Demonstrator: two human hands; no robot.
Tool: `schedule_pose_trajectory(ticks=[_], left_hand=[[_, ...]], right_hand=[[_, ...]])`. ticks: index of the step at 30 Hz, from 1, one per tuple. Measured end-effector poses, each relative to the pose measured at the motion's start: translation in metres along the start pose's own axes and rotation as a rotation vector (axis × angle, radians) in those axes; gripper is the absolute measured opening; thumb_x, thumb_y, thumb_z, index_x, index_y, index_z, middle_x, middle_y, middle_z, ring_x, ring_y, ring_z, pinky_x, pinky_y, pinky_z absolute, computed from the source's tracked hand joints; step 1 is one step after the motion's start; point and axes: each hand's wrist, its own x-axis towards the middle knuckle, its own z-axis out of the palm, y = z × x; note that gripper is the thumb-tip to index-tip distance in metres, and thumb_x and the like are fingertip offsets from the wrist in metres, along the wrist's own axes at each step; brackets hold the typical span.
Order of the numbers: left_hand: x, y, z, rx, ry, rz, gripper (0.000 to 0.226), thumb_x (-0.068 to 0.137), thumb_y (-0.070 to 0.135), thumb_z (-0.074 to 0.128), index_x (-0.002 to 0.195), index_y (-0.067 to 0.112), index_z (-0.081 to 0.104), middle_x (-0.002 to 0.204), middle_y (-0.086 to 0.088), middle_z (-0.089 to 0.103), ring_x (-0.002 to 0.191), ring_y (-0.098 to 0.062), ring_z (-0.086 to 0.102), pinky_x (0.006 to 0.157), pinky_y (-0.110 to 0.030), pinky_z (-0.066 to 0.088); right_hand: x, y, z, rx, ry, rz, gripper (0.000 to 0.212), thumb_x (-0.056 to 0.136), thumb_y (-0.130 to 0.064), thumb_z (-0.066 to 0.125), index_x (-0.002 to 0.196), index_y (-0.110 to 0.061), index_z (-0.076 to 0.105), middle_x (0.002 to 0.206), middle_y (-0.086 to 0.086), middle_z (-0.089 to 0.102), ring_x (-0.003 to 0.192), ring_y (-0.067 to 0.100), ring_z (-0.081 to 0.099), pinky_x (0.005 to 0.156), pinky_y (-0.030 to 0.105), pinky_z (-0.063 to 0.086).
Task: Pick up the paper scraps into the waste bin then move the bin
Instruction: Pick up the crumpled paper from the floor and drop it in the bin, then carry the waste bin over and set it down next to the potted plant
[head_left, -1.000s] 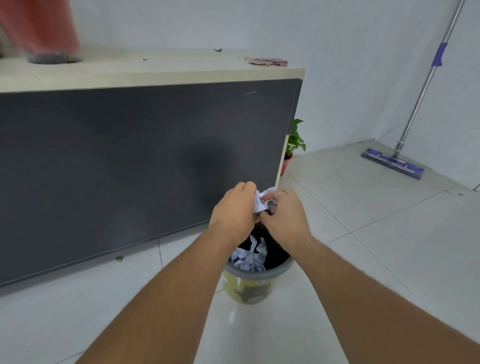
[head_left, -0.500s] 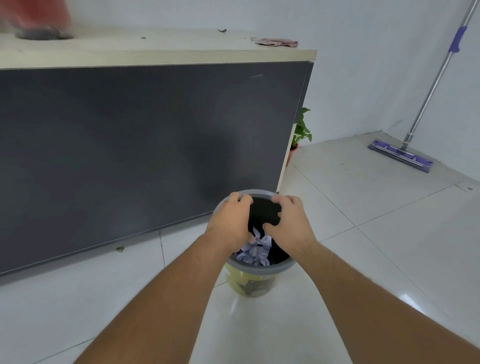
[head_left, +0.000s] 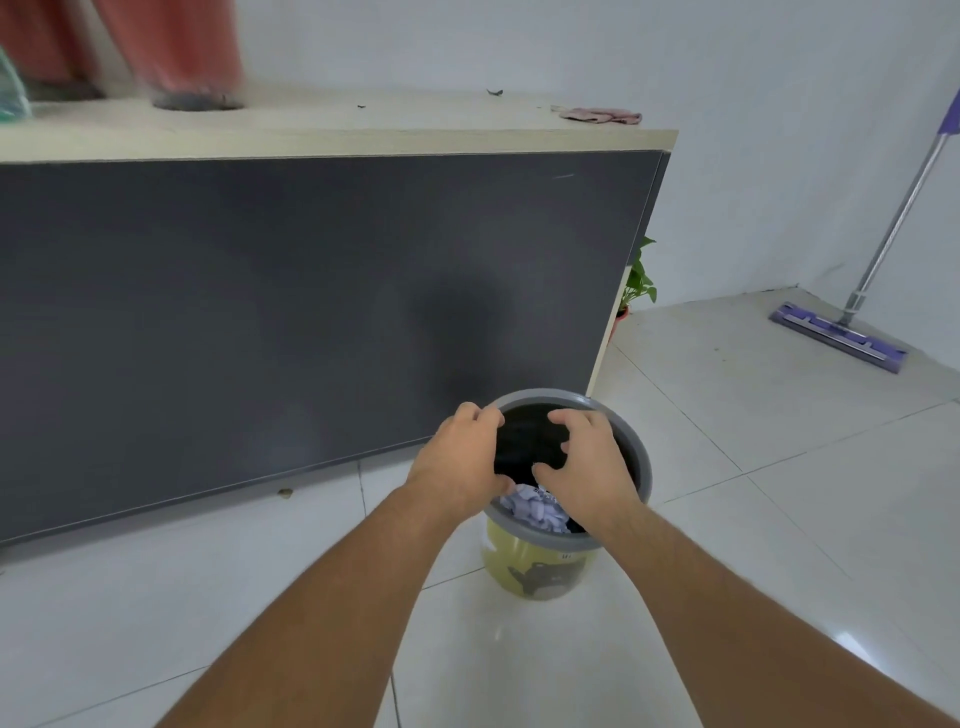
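A yellow waste bin (head_left: 535, 571) with a grey rim (head_left: 636, 457) and black liner stands on the white floor tiles by the corner of a dark cabinet. Crumpled white and lilac paper scraps (head_left: 535, 512) lie inside it at the near side. My left hand (head_left: 460, 460) hovers over the bin's left rim, fingers curled and apart, holding nothing. My right hand (head_left: 584, 467) is over the bin's opening, fingers spread, also empty. My hands hide part of the near rim and of the scraps.
The long dark cabinet (head_left: 311, 322) with a pale top fills the left. A small scrap (head_left: 284, 492) lies on the floor at its base. A potted plant (head_left: 638, 283) stands behind its corner. A purple flat mop (head_left: 841, 335) leans on the right wall. A pink cloth (head_left: 600, 115) lies on the cabinet top.
One second ago both hands held a paper scrap above the bin. They dropped it in and now hang open over the bin. My view has tilted slightly.
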Motion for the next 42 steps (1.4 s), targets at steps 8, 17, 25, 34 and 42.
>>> schedule_pose_trajectory(ticks=[8, 17, 25, 34, 42], left_hand=[[-0.022, -0.018, 0.001, -0.045, 0.006, -0.064, 0.061, 0.081, 0.035, 0.077, 0.133, 0.026, 0.047, 0.134, 0.003, 0.049, 0.113, -0.016, 0.055, 0.092, -0.03, 0.048], [-0.035, -0.014, 0.014, -0.047, -0.013, -0.081, 0.059, 0.085, 0.038, 0.071, 0.137, 0.027, 0.044, 0.137, 0.004, 0.048, 0.114, -0.014, 0.055, 0.082, -0.023, 0.043], [-0.012, 0.007, 0.009, -0.153, -0.052, -0.173, 0.056, 0.086, 0.037, 0.067, 0.136, 0.024, 0.044, 0.135, 0.0, 0.05, 0.117, -0.019, 0.054, 0.099, -0.038, 0.05], [0.016, -0.003, 0.043, -0.209, -0.081, -0.362, 0.076, 0.09, 0.036, 0.064, 0.151, 0.013, 0.024, 0.146, -0.015, 0.044, 0.13, -0.031, 0.048, 0.106, -0.044, 0.042], [0.022, -0.022, 0.069, -0.293, -0.097, -0.376, 0.051, 0.09, 0.026, 0.066, 0.131, 0.018, 0.036, 0.115, -0.012, 0.062, 0.094, -0.027, 0.064, 0.081, -0.04, 0.059]], right_hand=[[-0.01, 0.008, 0.005, 0.037, 0.02, 0.013, 0.06, 0.085, -0.021, 0.074, 0.138, -0.028, 0.046, 0.141, -0.003, 0.044, 0.112, 0.014, 0.057, 0.102, 0.031, 0.047], [-0.028, 0.029, -0.001, 0.076, 0.016, 0.054, 0.061, 0.085, -0.022, 0.075, 0.138, -0.026, 0.046, 0.143, -0.004, 0.041, 0.121, 0.019, 0.056, 0.104, 0.037, 0.051], [0.003, 0.044, -0.037, 0.084, 0.051, 0.113, 0.055, 0.09, -0.02, 0.066, 0.141, -0.021, 0.045, 0.138, 0.003, 0.043, 0.114, 0.02, 0.056, 0.102, 0.037, 0.052], [0.042, 0.115, -0.034, 0.066, -0.022, 0.359, 0.075, 0.092, -0.026, 0.062, 0.154, -0.013, 0.021, 0.147, 0.02, 0.032, 0.12, 0.038, 0.053, 0.09, 0.04, 0.048], [0.048, 0.135, 0.004, 0.109, -0.078, 0.425, 0.064, 0.091, -0.028, 0.06, 0.144, -0.018, 0.026, 0.117, 0.02, 0.055, 0.093, 0.039, 0.063, 0.076, 0.051, 0.06]])
